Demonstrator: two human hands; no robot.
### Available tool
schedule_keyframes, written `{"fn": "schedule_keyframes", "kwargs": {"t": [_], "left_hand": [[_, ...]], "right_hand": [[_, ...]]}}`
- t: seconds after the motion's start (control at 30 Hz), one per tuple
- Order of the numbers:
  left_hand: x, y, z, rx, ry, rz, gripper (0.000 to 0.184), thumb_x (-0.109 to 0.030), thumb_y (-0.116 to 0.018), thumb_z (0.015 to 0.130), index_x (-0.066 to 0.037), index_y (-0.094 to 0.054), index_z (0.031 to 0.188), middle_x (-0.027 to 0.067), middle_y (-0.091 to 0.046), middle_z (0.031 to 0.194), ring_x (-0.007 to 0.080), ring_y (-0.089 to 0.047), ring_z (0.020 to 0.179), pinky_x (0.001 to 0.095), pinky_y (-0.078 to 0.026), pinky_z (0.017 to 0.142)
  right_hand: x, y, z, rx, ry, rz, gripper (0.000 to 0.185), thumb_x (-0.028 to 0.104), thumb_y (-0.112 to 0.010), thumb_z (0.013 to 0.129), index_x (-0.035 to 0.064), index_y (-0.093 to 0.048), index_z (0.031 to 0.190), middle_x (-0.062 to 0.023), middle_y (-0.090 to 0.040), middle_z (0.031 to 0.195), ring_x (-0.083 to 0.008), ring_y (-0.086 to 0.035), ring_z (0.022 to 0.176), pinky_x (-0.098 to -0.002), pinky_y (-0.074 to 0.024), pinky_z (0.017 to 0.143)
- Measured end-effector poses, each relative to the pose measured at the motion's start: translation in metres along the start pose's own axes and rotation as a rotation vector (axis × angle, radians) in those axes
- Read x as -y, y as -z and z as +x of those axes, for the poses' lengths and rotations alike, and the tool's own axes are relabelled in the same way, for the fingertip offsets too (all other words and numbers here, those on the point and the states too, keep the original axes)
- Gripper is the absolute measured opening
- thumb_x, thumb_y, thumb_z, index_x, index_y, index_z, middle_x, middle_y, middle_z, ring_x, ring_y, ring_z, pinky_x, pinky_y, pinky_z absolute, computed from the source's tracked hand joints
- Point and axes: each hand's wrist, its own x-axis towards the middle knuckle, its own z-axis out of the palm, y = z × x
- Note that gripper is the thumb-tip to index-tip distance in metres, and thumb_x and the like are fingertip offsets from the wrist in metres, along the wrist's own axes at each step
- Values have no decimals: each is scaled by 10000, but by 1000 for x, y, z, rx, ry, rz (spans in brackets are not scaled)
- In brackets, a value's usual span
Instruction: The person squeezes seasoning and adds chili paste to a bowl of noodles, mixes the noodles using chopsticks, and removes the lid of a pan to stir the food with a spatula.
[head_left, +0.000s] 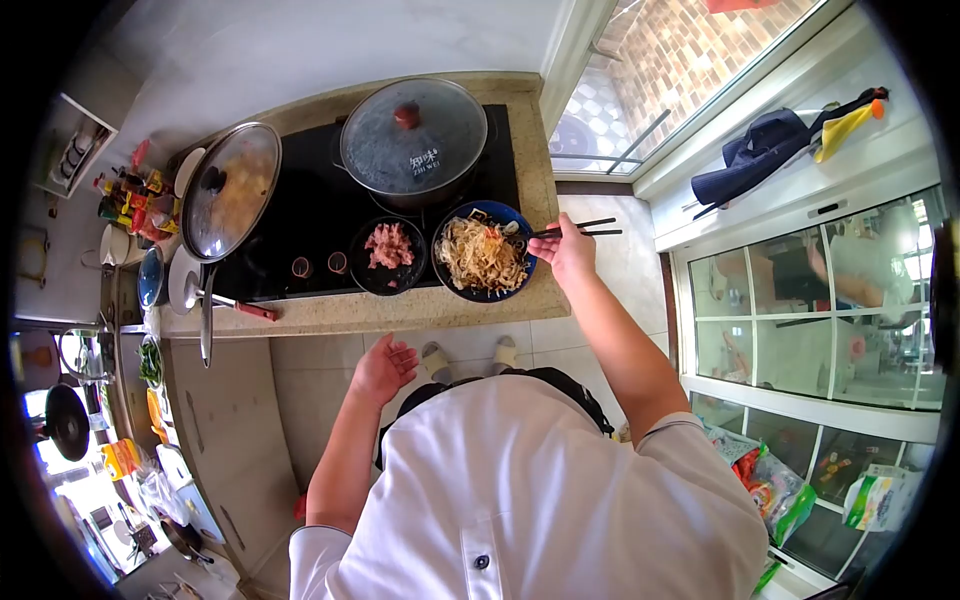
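Note:
My right hand (567, 250) is closed around a pair of dark chopsticks (598, 228), at the right rim of a blue plate (512, 214). Their tips reach toward the pale shredded food (478, 255) heaped on it. Left of that plate, a small black dish (388, 286) holds pieces of raw pinkish meat (390, 246). In front of the counter edge hangs my left hand (386, 370), fingers apart and nothing in it. Behind the dishes stands a large pot with a glass lid (412, 140) on the black cooktop (300, 225).
At the left, a glass-lidded pan (232, 190) with yellowish food has its handle past the counter edge (400, 318). A red-handled utensil (255, 311) lies beside it. Seasoning bottles (135, 200) crowd the far left corner. Glass-paned doors (830, 310) stand on my right.

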Motion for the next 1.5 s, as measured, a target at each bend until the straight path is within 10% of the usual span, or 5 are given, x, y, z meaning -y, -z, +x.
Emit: {"fn": "schedule_keyframes", "kwargs": {"t": [0.57, 0.83, 1.07, 1.37, 1.5], "left_hand": [[2, -6, 7, 4, 16, -11, 328, -423, -536, 947, -103, -598, 909, 87, -671, 895, 249, -635, 835, 388, -516, 731], [-4, 1, 2, 35, 7, -37, 311, -393, -532, 957, -110, -589, 841, 99, -680, 894, 251, -649, 841, 399, -518, 746], [-4, 9, 5, -11, 22, -51, 318, -407, -541, 947, -118, -610, 833, 85, -685, 873, 248, -655, 814, 389, -526, 706], [-12, 4, 2, 25, 28, -2, 320, -401, -523, 960, -115, -600, 841, 84, -676, 887, 246, -642, 836, 393, -516, 740], [-14, 5, 2, 17, 27, 0, 323, -405, -526, 959, -116, -600, 835, 81, -679, 872, 241, -646, 814, 390, -520, 724]], "right_hand": [[-38, -55, -49, 498, 748, -747, 268, 227, -581, 970, -36, -621, 940, -92, -632, 715, -145, -661, 559, -263, -497, 455], [-22, -40, -23, 140, 197, -266, 305, 246, -554, 981, -29, -543, 851, -152, -635, 629, -213, -652, 479, -298, -552, 416], [11, -12, -45, -17, 346, -375, 289, 237, -555, 980, -46, -557, 918, -118, -620, 717, -199, -656, 517, -307, -570, 469], [-49, -22, -53, 434, 1023, -961, 257, 213, -570, 978, -4, -622, 852, -85, -648, 738, -120, -655, 560, -256, -489, 433], [-40, -31, -25, 98, 225, -294, 362, 299, -572, 972, -35, -549, 832, -140, -630, 642, -244, -668, 517, -317, -543, 424]]}}
